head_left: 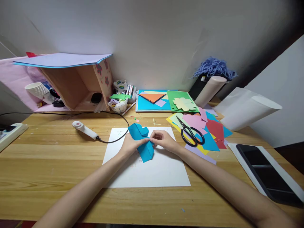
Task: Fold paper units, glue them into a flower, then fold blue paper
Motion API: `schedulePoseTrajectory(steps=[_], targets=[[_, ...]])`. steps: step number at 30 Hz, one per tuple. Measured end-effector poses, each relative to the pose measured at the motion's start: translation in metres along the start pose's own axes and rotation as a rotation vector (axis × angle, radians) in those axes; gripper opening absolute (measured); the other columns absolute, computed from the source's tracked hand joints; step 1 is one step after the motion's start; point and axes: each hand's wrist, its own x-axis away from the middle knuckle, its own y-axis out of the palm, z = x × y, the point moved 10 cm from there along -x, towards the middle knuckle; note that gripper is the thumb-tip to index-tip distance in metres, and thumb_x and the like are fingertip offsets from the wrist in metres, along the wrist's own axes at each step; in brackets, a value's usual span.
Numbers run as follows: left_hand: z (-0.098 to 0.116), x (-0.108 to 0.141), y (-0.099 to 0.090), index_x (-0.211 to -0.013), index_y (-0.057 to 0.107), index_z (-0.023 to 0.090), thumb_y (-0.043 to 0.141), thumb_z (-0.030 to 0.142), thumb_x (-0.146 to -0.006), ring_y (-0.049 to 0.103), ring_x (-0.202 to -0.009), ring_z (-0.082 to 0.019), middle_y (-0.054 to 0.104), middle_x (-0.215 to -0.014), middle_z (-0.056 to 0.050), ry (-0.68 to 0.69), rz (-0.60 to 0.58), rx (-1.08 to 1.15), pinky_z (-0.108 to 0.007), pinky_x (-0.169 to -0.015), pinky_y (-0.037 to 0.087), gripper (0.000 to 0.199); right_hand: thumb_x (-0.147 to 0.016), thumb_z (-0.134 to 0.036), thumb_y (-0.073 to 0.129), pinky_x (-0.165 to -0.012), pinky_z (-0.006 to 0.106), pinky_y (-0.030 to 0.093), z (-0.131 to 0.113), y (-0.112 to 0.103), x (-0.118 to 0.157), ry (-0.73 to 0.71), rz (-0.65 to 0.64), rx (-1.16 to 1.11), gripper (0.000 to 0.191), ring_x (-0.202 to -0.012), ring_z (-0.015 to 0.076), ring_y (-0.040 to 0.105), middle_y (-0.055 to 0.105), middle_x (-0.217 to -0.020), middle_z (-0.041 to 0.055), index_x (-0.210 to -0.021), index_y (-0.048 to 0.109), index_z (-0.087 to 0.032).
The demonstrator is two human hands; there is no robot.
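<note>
A folded blue paper [145,149] is held above a white sheet [163,172] on the wooden table. My left hand [130,144] grips its left side, the thumb lying across the front and the other fingers hidden behind the paper. On the right edge of the paper, my right hand [163,140] pinches near the tip of the left thumb, with its fingers curled. Small coloured marks show on the white sheet below the paper.
Black-handled scissors [193,134] lie on coloured paper scraps [215,129] at the right. Further right is a black phone [268,172]. A white corded device [84,129] lies at the left. Behind stand an open box [68,84], green paper [180,95] and a paper roll [251,110].
</note>
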Motion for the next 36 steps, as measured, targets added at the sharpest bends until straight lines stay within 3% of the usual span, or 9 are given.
schedulePoseTrajectory(steps=[9, 13, 16, 18, 21, 26, 31, 36], targets=[[-0.008, 0.002, -0.001, -0.091, 0.062, 0.013, 0.074, 0.043, -0.058, 0.063, -0.069, -0.020, 0.068, -0.079, -0.008, -0.043, 0.034, 0.207, -0.028, -0.060, 0.049, 0.045, -0.067, -0.038, 0.070, -0.055, 0.024, 0.046, 0.002, -0.012, -0.003, -0.021, 0.132, -0.056, 0.028, -0.057, 0.0114, 0.056, 0.057, -0.063, -0.0010, -0.073, 0.055, -0.016], [-0.006, -0.004, 0.003, -0.093, 0.063, 0.014, 0.051, 0.063, -0.070, 0.064, -0.072, -0.021, 0.069, -0.079, -0.008, -0.115, -0.088, 0.492, -0.031, -0.064, 0.050, 0.055, -0.066, -0.040, 0.069, -0.054, 0.023, 0.045, 0.004, -0.027, -0.001, -0.016, 0.267, -0.092, 0.028, -0.058, 0.0107, 0.053, 0.056, -0.064, -0.0019, -0.073, 0.055, -0.017], [0.000, -0.013, -0.002, -0.081, 0.066, 0.012, 0.040, 0.070, -0.070, 0.064, -0.070, -0.022, 0.068, -0.074, -0.011, -0.158, -0.232, 0.585, -0.033, -0.065, 0.049, 0.064, -0.065, -0.038, 0.070, -0.054, 0.023, 0.043, 0.000, -0.033, -0.001, -0.024, 0.265, -0.106, 0.027, -0.059, 0.0102, 0.052, 0.055, -0.066, -0.0021, -0.074, 0.056, -0.017], [-0.004, -0.017, -0.009, -0.074, 0.067, 0.013, 0.043, 0.067, -0.070, 0.062, -0.063, -0.021, 0.067, -0.065, -0.010, -0.240, -0.277, 0.505, -0.032, -0.062, 0.048, 0.059, -0.066, -0.037, 0.070, -0.057, 0.023, 0.042, -0.003, -0.028, -0.003, -0.026, 0.175, -0.058, 0.025, -0.061, 0.0107, 0.053, 0.056, -0.068, -0.0012, -0.075, 0.058, -0.017], [-0.013, -0.010, -0.005, -0.075, 0.070, 0.011, 0.051, 0.061, -0.069, 0.057, -0.055, -0.017, 0.065, -0.060, -0.010, -0.359, -0.410, 0.244, -0.027, -0.053, 0.044, 0.053, -0.067, -0.035, 0.068, -0.059, 0.024, 0.041, -0.007, -0.013, -0.004, -0.033, 0.001, 0.067, 0.022, -0.065, 0.0116, 0.053, 0.059, -0.071, 0.0007, -0.075, 0.062, -0.016], [0.002, 0.005, 0.017, -0.076, 0.073, 0.016, 0.067, 0.044, -0.063, 0.054, -0.058, -0.015, 0.068, -0.069, -0.004, -0.080, -0.494, -0.212, -0.023, -0.053, 0.038, 0.032, -0.071, -0.034, 0.064, -0.057, 0.022, 0.039, -0.007, -0.003, -0.003, -0.074, -0.056, 0.175, 0.019, -0.062, 0.0109, 0.051, 0.059, -0.069, 0.0009, -0.075, 0.064, -0.015], [0.005, 0.004, 0.021, -0.074, 0.072, 0.018, 0.061, 0.042, -0.068, 0.056, -0.068, -0.018, 0.069, -0.073, -0.002, 0.090, -0.389, -0.396, -0.025, -0.062, 0.039, 0.028, -0.073, -0.033, 0.063, -0.059, 0.023, 0.039, -0.008, -0.006, -0.001, -0.097, 0.022, 0.206, 0.019, -0.065, 0.0119, 0.051, 0.059, -0.071, 0.0019, -0.074, 0.065, -0.015], [0.008, 0.000, 0.011, -0.070, 0.071, 0.019, 0.063, 0.040, -0.067, 0.058, -0.073, -0.019, 0.069, -0.076, -0.003, 0.116, -0.252, -0.389, -0.026, -0.067, 0.040, 0.023, -0.072, -0.038, 0.064, -0.062, 0.025, 0.042, -0.007, -0.014, -0.002, -0.080, 0.113, 0.178, 0.023, -0.069, 0.0137, 0.054, 0.061, -0.074, 0.0028, -0.075, 0.063, -0.015]])
